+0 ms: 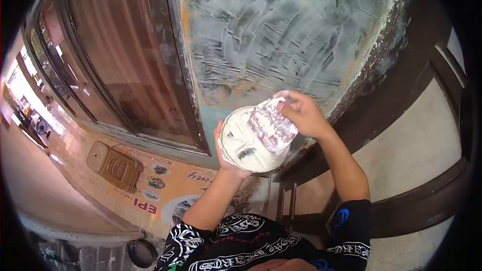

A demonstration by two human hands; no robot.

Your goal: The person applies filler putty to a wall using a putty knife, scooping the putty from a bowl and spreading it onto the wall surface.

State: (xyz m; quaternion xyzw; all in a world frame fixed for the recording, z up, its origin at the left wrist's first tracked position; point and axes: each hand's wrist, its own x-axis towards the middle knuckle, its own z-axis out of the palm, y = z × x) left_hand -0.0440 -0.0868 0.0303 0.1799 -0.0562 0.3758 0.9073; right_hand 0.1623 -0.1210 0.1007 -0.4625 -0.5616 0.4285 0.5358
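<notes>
Right grip (pixel 296 113) pinches the scraper's (pixel 271 126) upper edge, over the tub (pixel 238 146).

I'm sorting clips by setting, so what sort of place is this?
Probably a house porch under renovation: a wall panel smeared with filler, a tub of white paste, and a printed banner spread over floor tiles.
</notes>
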